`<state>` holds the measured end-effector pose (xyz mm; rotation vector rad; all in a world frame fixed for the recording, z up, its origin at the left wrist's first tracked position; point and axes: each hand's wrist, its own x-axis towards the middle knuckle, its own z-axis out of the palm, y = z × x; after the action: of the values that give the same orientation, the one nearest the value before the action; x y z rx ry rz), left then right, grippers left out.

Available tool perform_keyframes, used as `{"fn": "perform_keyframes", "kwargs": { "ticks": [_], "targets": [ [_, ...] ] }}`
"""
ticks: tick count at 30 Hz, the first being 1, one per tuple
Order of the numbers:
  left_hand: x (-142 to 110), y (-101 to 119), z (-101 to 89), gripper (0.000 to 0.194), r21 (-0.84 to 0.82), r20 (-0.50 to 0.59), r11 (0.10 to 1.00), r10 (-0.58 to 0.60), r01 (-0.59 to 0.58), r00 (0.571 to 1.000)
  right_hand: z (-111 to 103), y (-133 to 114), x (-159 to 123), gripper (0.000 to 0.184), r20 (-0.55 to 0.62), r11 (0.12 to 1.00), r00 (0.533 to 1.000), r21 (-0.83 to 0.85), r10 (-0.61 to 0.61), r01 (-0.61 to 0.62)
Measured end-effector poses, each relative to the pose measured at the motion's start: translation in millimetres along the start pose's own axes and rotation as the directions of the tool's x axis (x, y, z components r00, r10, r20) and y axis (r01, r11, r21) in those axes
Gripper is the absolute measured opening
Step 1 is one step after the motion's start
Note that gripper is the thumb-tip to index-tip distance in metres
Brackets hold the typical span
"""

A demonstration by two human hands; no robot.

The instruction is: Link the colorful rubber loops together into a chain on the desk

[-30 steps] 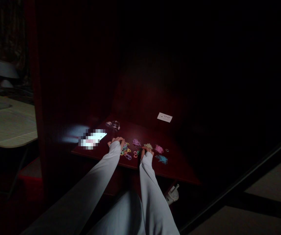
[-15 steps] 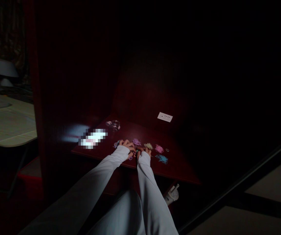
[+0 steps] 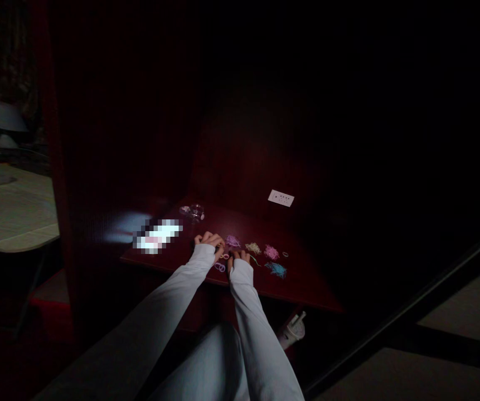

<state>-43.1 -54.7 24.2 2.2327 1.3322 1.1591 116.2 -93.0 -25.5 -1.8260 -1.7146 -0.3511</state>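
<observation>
My left hand point(image 3: 210, 240) is low over the dark red table, fingers curled down and their tips hidden. Beside it lie a few small pinkish elastic loops point(image 3: 225, 257) and purple elastic loops point(image 3: 220, 267). Close on its right, my right hand point(image 3: 238, 259) has its fingers bent together against the tabletop; what is under them is hidden. A thin green strand point(image 3: 255, 260) shows at the right hand's edge. Beyond the hands are heaps of thin bands: purple point(image 3: 233, 241), pale yellow point(image 3: 253, 248), pink point(image 3: 271, 252) and blue point(image 3: 277, 270).
A bright, blurred-out phone-like panel point(image 3: 158, 236) lies at the table's left. Behind it stands a small clear container point(image 3: 197, 213). One single loop point(image 3: 285, 254) lies right of the pink heap. A socket plate point(image 3: 281, 197) is on the back wall. A cup with a straw point(image 3: 293, 332) is below the table.
My left hand has shifted slightly left and up, covering loops that showed beside it. My right hand has drawn a little left, so a gap and the purple loops show more clearly.
</observation>
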Motion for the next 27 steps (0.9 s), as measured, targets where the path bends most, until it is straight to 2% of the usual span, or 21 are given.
{"fn": "perform_keyframes", "kwargs": {
  "ticks": [2, 4, 6, 7, 9, 12, 14, 17, 21, 24, 27],
  "targets": [
    [4, -3, -4.3, 0.022, -0.079, -0.11, 0.98, -0.19, 0.182, 0.976, -2, -14, -3, 0.035, 0.069, 0.999, 0.998, -0.043, -0.001, 0.004],
    [9, -9, -7.9, 0.026, -0.184, -0.208, 0.911, -0.403, 0.369, 0.891, -2, -29, -4, 0.037, 0.119, 0.998, 0.993, -0.061, 0.013, -0.006],
    [12, -15, -9.7, 0.027, -0.268, -0.236, 0.857, -0.502, 0.44, 0.832, 1, -44, -4, 0.04, 0.137, 0.999, 0.99, -0.043, 0.02, -0.014],
    [13, -18, -9.9, 0.027, -0.288, -0.23, 0.847, -0.513, 0.446, 0.827, 3, -50, -4, 0.044, 0.14, 1.0, 0.99, -0.021, 0.018, -0.016],
    [15, -23, -9.2, 0.026, -0.295, -0.201, 0.852, -0.497, 0.432, 0.844, 8, -60, -4, 0.05, 0.135, 0.999, 0.991, 0.039, 0.019, -0.024],
    [16, -28, -7.2, 0.027, -0.282, -0.175, 0.859, -0.485, 0.428, 0.857, 15, -64, -3, 0.054, 0.109, 0.986, 0.994, 0.162, 0.031, -0.049],
    [15, -29, -6.4, 0.027, -0.284, -0.175, 0.85, -0.501, 0.444, 0.848, 17, -55, 2, 0.056, 0.075, 0.964, 0.996, 0.259, 0.046, -0.064],
    [15, -28, -5.8, 0.027, -0.296, -0.185, 0.845, -0.508, 0.445, 0.841, 15, -26, 13, 0.053, 0.037, 0.926, 0.995, 0.366, 0.088, -0.095],
    [14, -26, -5.5, 0.027, -0.299, -0.184, 0.855, -0.487, 0.423, 0.854, 9, 13, 27, 0.041, 0.017, 0.929, 0.992, 0.349, 0.123, -0.121],
    [14, -24, -5.6, 0.026, -0.286, -0.184, 0.863, -0.477, 0.417, 0.86, 8, 21, 31, 0.037, 0.023, 0.944, 0.995, 0.314, 0.1, -0.102],
    [13, -20, -6.7, 0.026, -0.278, -0.176, 0.867, -0.47, 0.414, 0.865, 11, 14, 30, 0.04, 0.065, 0.958, 0.998, 0.285, 0.012, -0.03]
  ]
}}
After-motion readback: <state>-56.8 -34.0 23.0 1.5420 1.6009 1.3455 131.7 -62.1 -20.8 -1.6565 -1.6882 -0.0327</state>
